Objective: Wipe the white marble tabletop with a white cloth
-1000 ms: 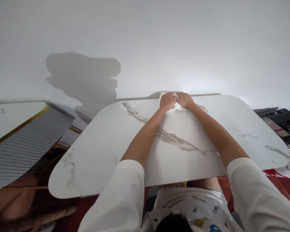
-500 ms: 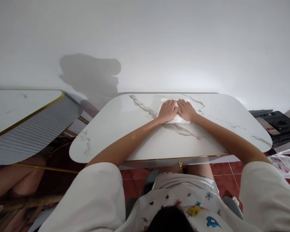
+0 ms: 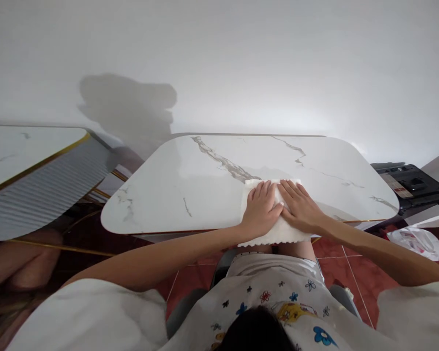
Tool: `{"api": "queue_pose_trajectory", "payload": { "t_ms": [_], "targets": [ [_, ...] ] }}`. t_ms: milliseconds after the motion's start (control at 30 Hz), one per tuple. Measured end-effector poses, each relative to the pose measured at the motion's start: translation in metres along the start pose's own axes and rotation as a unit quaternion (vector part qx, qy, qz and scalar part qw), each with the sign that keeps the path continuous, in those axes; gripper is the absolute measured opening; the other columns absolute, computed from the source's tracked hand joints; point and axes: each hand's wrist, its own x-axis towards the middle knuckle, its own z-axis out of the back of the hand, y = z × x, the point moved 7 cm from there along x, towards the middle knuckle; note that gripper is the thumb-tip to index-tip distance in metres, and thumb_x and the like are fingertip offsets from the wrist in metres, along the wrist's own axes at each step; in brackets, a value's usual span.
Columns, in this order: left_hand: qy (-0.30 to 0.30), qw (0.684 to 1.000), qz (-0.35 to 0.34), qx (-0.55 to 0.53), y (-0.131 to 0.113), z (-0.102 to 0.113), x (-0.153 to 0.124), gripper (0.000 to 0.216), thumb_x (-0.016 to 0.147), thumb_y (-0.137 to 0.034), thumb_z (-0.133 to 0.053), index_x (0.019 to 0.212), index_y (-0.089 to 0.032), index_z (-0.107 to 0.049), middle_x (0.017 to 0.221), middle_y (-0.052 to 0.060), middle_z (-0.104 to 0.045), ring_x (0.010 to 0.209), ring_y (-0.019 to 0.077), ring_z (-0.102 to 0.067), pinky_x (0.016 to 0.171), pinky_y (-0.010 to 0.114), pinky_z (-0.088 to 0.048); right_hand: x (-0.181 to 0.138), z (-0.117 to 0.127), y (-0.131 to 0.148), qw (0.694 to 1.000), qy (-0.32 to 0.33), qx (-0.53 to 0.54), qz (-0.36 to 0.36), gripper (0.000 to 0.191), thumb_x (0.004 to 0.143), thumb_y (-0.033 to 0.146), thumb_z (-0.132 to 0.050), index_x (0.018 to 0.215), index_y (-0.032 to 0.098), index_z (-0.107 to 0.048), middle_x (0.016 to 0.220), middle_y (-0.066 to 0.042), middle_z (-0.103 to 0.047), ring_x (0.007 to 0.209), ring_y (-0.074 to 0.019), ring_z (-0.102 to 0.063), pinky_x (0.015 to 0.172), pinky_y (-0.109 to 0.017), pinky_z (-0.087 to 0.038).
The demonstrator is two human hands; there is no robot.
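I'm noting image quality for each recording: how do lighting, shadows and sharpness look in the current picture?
Head view: a large, soft-edged shadow lies on the wall, left of centre; head view: that wall glows brighter above the table; head view: left hand, right hand and cloth look fairly clear; head view: the bare legs at lower left are dim and soft.

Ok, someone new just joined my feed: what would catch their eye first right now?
Probably the left hand and right hand, pressed side by side on a white cloth that reaches past the near edge of the marble-patterned table. Next, likely the big dark shadow on the pale wall, above and left of the table. Then a black case-like object beyond the table's right end.
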Motion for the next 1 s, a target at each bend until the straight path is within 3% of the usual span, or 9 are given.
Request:
{"api": "queue_pose_trajectory", "payload": {
  "t_ms": [133, 233, 400, 667, 833, 1000],
  "targets": [
    [0.033, 0.999, 0.022, -0.011, -0.01, -0.003, 0.029, 0.052, 0.087, -0.026, -0.036, 0.139, -0.018, -0.035, 0.152, 0.008, -0.034, 0.143, 0.0237, -0.022, 0.116, 0.043, -0.019, 0.013, 0.002, -0.027, 1.0, 0.001, -0.002, -0.004, 0.064, 0.094, 0.043, -0.028, 0.147, 0.007, -0.029, 0.154, -0.014, -0.03, 0.143, -0.028, -0.024, 0.116, -0.048, -0.024],
    [0.006, 1.0, 0.016, -0.019, -0.004, -0.003, 0.069, 0.046, 0.089, -0.026, -0.035, 0.133, -0.019, -0.041, 0.147, 0.008, -0.04, 0.14, 0.0218, -0.029, 0.115, 0.04, -0.022, 0.046, 0.0, -0.055, 1.0, 0.003, 0.002, -0.021, 0.063, 0.093, 0.04, -0.029, 0.147, 0.006, -0.03, 0.153, -0.014, -0.031, 0.143, -0.0279, -0.025, 0.116, -0.046, -0.023],
    [-0.051, 0.998, -0.003, -0.024, 0.02, -0.001, 0.146, 0.036, 0.089, -0.022, -0.033, 0.12, -0.024, -0.051, 0.133, 0.005, -0.055, 0.129, 0.0193, -0.042, 0.11, 0.038, -0.03, 0.114, -0.005, -0.103, 0.999, -0.021, 0.012, -0.026, 0.06, 0.093, 0.038, -0.031, 0.145, 0.008, -0.035, 0.151, -0.014, -0.035, 0.141, -0.0287, -0.029, 0.114, -0.048, -0.024],
    [-0.085, 0.996, -0.023, -0.005, 0.062, 0.001, 0.25, 0.04, 0.092, -0.02, -0.031, 0.125, -0.019, -0.053, 0.136, 0.006, -0.054, 0.131, 0.0207, -0.042, 0.11, 0.038, -0.029, 0.211, -0.013, -0.156, 0.996, -0.082, 0.009, -0.026, 0.051, 0.093, 0.033, -0.033, 0.137, 0.01, -0.045, 0.145, -0.014, -0.045, 0.136, -0.0275, -0.037, 0.11, -0.044, -0.029],
    [-0.097, 0.995, 0.001, 0.024, 0.074, 0.001, 0.283, 0.038, 0.094, -0.022, -0.027, 0.113, -0.018, -0.06, 0.125, 0.009, -0.062, 0.121, 0.0236, -0.051, 0.104, 0.04, -0.034, 0.246, -0.016, -0.172, 0.994, -0.103, 0.018, -0.037, 0.042, 0.094, 0.027, -0.029, 0.123, 0.013, -0.056, 0.131, -0.013, -0.059, 0.121, -0.0268, -0.052, 0.1, -0.04, -0.039],
    [-0.094, 0.995, -0.008, 0.036, 0.075, 0.0, 0.289, 0.036, 0.093, -0.022, -0.028, 0.102, -0.02, -0.062, 0.116, 0.009, -0.066, 0.114, 0.0242, -0.055, 0.099, 0.039, -0.037, 0.249, -0.018, -0.175, 0.995, -0.097, 0.001, -0.037, 0.043, 0.095, 0.027, -0.024, 0.12, 0.013, -0.057, 0.124, -0.013, -0.063, 0.114, -0.027, -0.055, 0.096, -0.04, -0.04]
  ]
}}
